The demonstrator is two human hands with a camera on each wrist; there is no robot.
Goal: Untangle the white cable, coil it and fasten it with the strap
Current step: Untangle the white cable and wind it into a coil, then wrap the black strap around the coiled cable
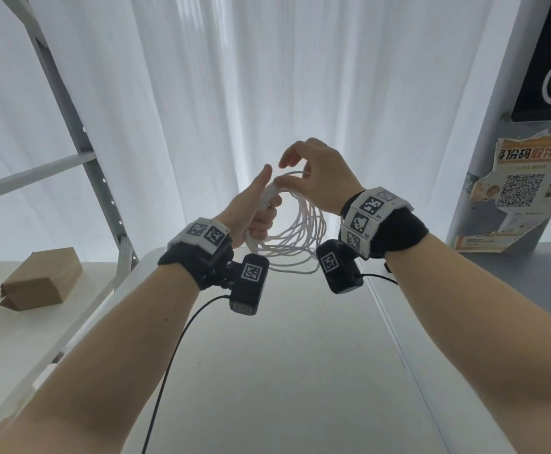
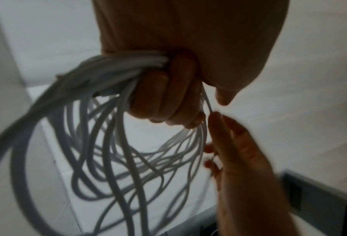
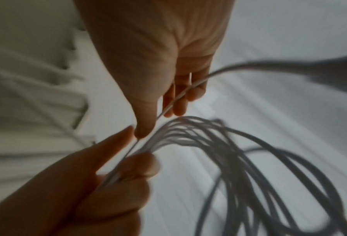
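The white cable (image 1: 300,237) hangs in several loose loops above the far end of the table. My left hand (image 1: 264,217) grips the top of the loops as one bundle, fingers curled round it (image 2: 162,99), thumb pointing up. My right hand (image 1: 288,173) is just above and to the right, pinching a single strand of the cable (image 3: 180,94) between thumb and fingers, close to my left thumb. That strand runs down into the bundle held by my left hand (image 3: 124,175). The loops (image 2: 112,151) dangle freely and overlap unevenly.
A white table (image 1: 300,371) stretches below my arms. A brown cardboard box (image 1: 43,280) lies on a shelf at left beside a grey metal rack upright (image 1: 80,142). White curtains (image 1: 234,77) hang behind. At right stands a grey pillar with a torn poster (image 1: 516,198).
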